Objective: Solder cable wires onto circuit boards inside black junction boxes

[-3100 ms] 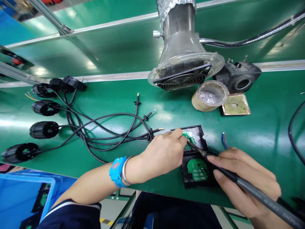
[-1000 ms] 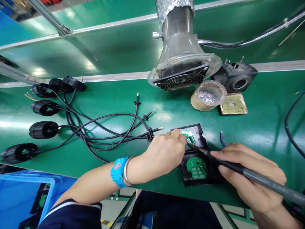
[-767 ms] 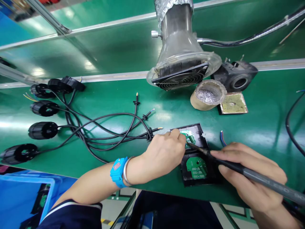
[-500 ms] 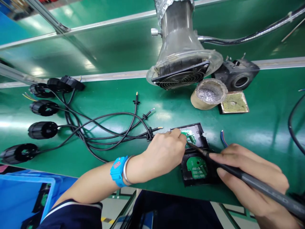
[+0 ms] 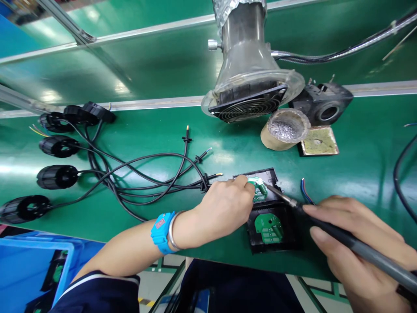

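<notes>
My right hand [image 5: 361,239] grips a soldering iron [image 5: 345,239] like a pen. Its tip points left, over the right edge of a green circuit board [image 5: 260,191] in a black plastic housing [image 5: 271,174]. Fingers pinched, my left hand [image 5: 226,206] reaches over the left side of that board; what they hold is hidden behind them. Directly below, nearer to me, lies a second black housing [image 5: 256,248] with another green circuit board [image 5: 269,227]. Thin red and blue wires [image 5: 305,190] stick up just beyond my right fingers.
A fume extractor [image 5: 250,87] hangs over the back of the bench. Below it stand a cup of silvery solder bits [image 5: 285,130], a sponge tray [image 5: 319,141] and a black iron stand [image 5: 324,104]. Several black cables [image 5: 130,167] with round housings lie left. A blue bin [image 5: 29,269] sits lower left.
My right hand has shifted right and slightly down, drawing the iron's tip from the board's middle toward its right edge. My left hand has stayed almost in place.
</notes>
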`<action>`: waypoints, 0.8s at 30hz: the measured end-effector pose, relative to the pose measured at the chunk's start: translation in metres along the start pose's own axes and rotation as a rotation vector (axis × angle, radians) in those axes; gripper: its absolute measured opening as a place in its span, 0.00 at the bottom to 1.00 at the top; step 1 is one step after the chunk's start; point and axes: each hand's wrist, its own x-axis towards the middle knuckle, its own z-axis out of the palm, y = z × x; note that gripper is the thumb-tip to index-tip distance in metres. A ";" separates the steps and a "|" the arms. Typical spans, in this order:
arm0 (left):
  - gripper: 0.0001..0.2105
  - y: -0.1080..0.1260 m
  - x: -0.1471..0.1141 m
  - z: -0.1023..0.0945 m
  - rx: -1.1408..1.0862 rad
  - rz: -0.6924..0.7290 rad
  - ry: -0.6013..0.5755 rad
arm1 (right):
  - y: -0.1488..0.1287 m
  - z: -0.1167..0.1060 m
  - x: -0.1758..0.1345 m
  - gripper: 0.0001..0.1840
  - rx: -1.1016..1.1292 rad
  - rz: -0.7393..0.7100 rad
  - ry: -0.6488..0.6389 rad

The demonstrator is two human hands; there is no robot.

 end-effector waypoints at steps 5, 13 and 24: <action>0.08 0.000 0.001 -0.003 0.007 -0.017 0.005 | 0.014 0.019 -0.001 0.27 -0.271 -0.124 -0.019; 0.06 -0.001 0.002 -0.005 0.004 0.043 0.005 | 0.010 0.028 0.003 0.21 -0.400 -0.196 -0.089; 0.05 -0.010 0.005 0.001 -0.228 -0.114 -0.014 | 0.008 0.034 -0.006 0.24 -0.361 -0.150 -0.037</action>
